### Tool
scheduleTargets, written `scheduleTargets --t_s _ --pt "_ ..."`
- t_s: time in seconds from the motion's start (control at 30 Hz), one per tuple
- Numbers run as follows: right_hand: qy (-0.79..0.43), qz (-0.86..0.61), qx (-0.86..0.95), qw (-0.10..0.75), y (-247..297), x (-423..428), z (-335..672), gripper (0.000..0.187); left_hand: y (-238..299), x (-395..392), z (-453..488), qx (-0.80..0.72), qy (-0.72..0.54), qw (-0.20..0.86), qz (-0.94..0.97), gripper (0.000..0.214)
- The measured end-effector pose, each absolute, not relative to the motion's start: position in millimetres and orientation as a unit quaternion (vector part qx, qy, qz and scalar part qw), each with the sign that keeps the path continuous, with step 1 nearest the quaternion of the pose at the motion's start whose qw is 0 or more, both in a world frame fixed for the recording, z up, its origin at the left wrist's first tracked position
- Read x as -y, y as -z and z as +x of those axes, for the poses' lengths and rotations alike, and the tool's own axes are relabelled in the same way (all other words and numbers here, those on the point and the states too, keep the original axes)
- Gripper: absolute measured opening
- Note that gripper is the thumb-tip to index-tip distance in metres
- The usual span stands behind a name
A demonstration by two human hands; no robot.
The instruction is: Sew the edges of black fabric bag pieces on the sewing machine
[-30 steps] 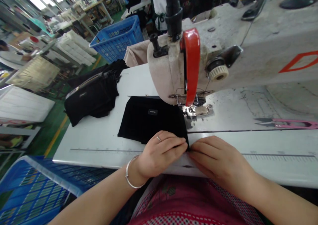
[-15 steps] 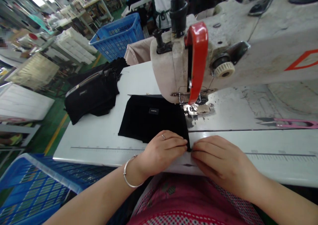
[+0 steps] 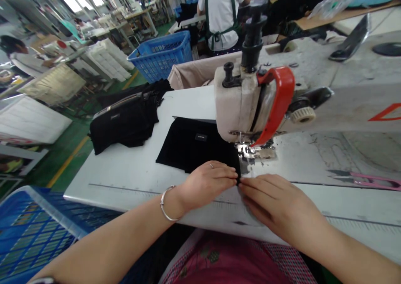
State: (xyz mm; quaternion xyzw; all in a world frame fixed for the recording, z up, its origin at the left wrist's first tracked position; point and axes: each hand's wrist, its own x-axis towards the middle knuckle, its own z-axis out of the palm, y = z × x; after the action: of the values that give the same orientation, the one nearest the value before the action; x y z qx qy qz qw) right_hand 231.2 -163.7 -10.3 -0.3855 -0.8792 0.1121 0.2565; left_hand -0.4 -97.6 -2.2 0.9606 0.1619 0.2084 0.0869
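A black fabric piece (image 3: 181, 144) with a small dark label (image 3: 201, 137) lies flat on the white sewing table (image 3: 125, 173). Its right edge runs under the presser foot (image 3: 247, 151) of the sewing machine (image 3: 230, 108). My left hand (image 3: 208, 183) rests on the near part of the piece, fingers together and pressed down by its near right corner. Just to the right, my right hand (image 3: 278, 198) pinches that corner at the edge, the fingertips of both hands almost meeting. The thumbs and the underside of the cloth are hidden.
A pile of black pieces (image 3: 125, 123) lies at the table's left. Pink thread snips (image 3: 369, 179) rest on the right. Blue crates stand at lower left (image 3: 40, 217) and behind (image 3: 163, 52). A person in a green apron (image 3: 219, 21) stands beyond the machine.
The black fabric has slid away from me under the presser foot, and both hands have moved with it, closer to the foot. My view has tilted up a little.
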Motion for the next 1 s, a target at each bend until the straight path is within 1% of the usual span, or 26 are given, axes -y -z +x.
scheduleTargets --t_s 0.23,0.43,0.6,0.83,1.0 --pt "-0.076 -0.390 0.891 0.221 8 135 234 0.022 8 70 3 -0.192 -0.207 0.087 0.955 0.019" --pt "-0.034 -0.445 0.880 0.164 9 118 234 0.031 15 48 9 -0.251 -0.228 0.107 0.935 0.017" --pt "-0.002 -0.495 0.859 0.134 13 114 229 0.036 15 31 12 -0.266 -0.248 0.087 0.927 0.018" --pt "0.011 -0.508 0.849 0.145 17 113 226 0.034 15 23 15 -0.326 -0.237 0.091 0.911 0.015" --pt "0.007 -0.491 0.854 0.171 18 113 226 0.031 12 22 14 -0.327 -0.230 0.108 0.910 0.016"
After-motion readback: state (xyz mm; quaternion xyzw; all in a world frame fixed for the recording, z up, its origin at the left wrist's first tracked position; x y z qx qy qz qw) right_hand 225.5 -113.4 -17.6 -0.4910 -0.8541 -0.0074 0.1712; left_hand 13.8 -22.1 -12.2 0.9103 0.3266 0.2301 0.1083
